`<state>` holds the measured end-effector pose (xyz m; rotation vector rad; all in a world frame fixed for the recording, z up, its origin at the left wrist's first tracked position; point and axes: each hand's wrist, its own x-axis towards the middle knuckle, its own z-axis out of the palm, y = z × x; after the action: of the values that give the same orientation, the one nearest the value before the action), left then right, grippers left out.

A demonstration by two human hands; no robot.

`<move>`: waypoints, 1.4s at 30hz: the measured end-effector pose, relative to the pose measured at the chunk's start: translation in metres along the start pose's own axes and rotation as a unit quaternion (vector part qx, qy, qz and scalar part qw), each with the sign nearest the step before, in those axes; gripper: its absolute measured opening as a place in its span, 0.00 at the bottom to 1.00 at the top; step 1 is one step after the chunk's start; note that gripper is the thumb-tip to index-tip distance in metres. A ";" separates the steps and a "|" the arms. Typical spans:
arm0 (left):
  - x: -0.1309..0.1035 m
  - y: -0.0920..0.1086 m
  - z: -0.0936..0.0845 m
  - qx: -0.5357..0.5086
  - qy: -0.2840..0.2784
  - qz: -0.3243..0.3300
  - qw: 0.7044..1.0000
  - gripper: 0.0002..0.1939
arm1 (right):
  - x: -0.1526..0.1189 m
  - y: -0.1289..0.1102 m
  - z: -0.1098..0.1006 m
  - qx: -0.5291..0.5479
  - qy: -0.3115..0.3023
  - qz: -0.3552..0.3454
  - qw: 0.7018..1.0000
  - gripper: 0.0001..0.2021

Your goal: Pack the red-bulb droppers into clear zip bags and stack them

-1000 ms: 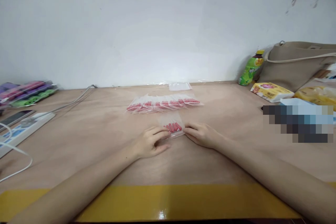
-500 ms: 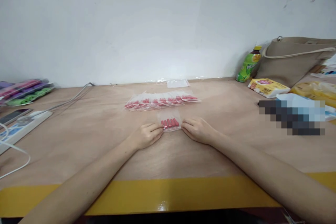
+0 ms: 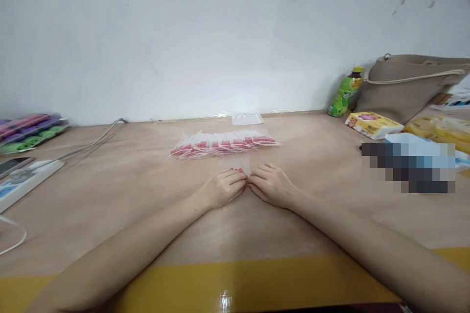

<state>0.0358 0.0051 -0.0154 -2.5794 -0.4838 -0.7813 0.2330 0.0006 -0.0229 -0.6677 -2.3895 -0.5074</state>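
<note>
A small clear plastic bag [image 3: 235,161] with red pieces inside lies flat on the table, its lower part mostly covered by my fingers. My left hand [image 3: 228,188] reaches across the front of the bag, fingers together and bent on it. At the bag's right lower corner, my right hand [image 3: 270,186] pinches the edge, its fingertips almost touching the left ones. Just behind lies an overlapping row of similar bags of red pieces [image 3: 224,144]. What exactly the fingertips grip is partly hidden.
A white packet [image 3: 247,119] lies by the wall. To the left are a power strip [image 3: 31,183], a phone [image 3: 14,166] and packs of coloured rolls [image 3: 31,132]. On the right stand a green bottle [image 3: 345,93], a yellow tissue pack [image 3: 373,124] and a beige bag [image 3: 400,85].
My left hand has slid right across the front of the bag, covering most of the red pieces. My right hand has shifted slightly left, so both hands now nearly meet.
</note>
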 end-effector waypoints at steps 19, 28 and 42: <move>-0.017 -0.020 -0.016 0.052 0.004 0.054 0.997 0.07 | -0.008 0.006 -0.018 -0.038 -0.005 -0.012 0.999 0.14; -0.024 -0.023 -0.024 0.075 -0.041 0.009 0.996 0.12 | -0.017 0.016 -0.020 -0.052 -0.020 -0.006 0.998 0.15; -0.017 -0.022 -0.016 -0.008 0.001 -0.047 0.999 0.12 | -0.010 0.001 -0.011 0.066 -0.069 0.038 0.995 0.16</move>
<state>0.0058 0.0126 -0.0073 -2.5854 -0.6048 -0.8226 0.2448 -0.0074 -0.0212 -0.7537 -2.4890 -0.2761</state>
